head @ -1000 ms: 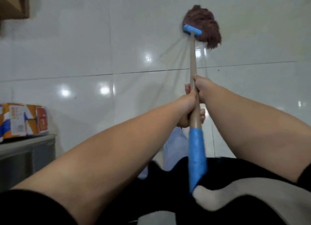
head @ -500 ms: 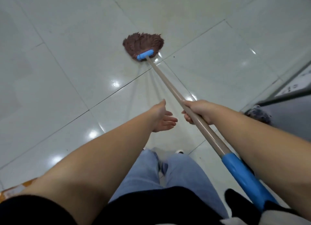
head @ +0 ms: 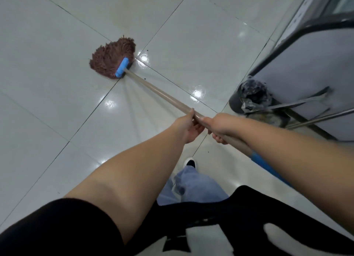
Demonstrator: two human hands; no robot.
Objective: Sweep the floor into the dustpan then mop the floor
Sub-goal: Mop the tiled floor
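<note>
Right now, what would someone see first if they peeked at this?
A shaggy brown mop head lies on the shiny white floor, up and left of the middle. Its long stick slants down to the left hand and right hand, both gripping it. A bin with a crinkled bag stands on the right.

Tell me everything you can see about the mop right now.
The mop has a shaggy reddish-brown head of what looks like yarn, lying flat on the glossy tile floor across a tile joint. A blue plastic bar joins the head to a long tan handle, which slants down and right to a blue grip near the person's body. The left hand and right hand both grip the handle, side by side at its middle.
</note>
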